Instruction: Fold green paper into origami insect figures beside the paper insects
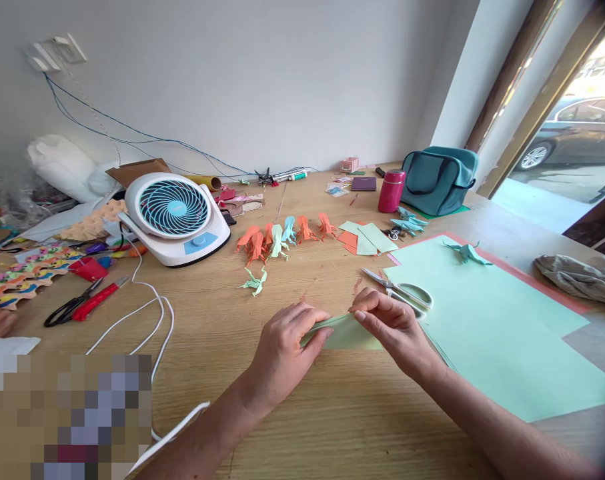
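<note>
Both my hands work a small folded piece of light green paper lying on the wooden table. My left hand pinches its left end with curled fingers. My right hand presses and pinches the upper right edge. White-handled scissors lie just beyond my right hand. A large light green sheet sits to the right on a red sheet, with a green origami figure on it.
A row of orange and green origami figures stands mid-table, with another one nearer. A white desk fan with its cable, red scissors, pink bottle, teal bag, cut paper squares, grey cloth.
</note>
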A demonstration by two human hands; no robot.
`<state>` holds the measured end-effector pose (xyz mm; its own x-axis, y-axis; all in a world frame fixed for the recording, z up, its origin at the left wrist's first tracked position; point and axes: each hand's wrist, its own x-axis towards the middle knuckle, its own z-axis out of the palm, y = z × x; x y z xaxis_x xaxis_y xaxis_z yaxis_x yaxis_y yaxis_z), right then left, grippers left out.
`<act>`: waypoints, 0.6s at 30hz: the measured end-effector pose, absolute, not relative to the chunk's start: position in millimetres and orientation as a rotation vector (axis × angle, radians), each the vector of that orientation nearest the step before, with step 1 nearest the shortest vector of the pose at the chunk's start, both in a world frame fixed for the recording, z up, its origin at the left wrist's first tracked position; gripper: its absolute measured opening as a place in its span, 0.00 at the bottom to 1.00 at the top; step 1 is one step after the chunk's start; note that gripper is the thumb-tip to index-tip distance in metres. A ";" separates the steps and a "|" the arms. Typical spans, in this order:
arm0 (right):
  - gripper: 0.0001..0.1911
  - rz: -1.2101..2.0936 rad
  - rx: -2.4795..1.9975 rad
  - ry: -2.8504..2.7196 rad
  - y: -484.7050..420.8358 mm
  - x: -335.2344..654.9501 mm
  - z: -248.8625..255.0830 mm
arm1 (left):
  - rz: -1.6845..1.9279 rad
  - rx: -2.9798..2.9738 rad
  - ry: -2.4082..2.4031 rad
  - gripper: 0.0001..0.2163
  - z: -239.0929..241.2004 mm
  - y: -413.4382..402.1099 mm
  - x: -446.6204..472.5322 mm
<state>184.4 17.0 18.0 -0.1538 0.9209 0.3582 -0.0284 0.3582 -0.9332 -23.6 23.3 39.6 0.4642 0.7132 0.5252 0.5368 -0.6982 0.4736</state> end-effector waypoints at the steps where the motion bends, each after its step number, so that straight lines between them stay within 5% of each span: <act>1: 0.09 1.034 -0.856 -1.460 17.3 184.4 17.4 | 1.057 2.480 1.090 0.04 41.1 23.8 -24.6; 9: 0.06 0.887 -0.906 -1.577 17.3 186.6 13.4 | 1.029 2.662 1.036 0.03 52.3 28.1 -30.9; 18: 0.05 0.958 -0.852 -1.235 29.3 198.1 9.1 | 1.409 2.321 1.141 0.09 54.6 47.7 -49.7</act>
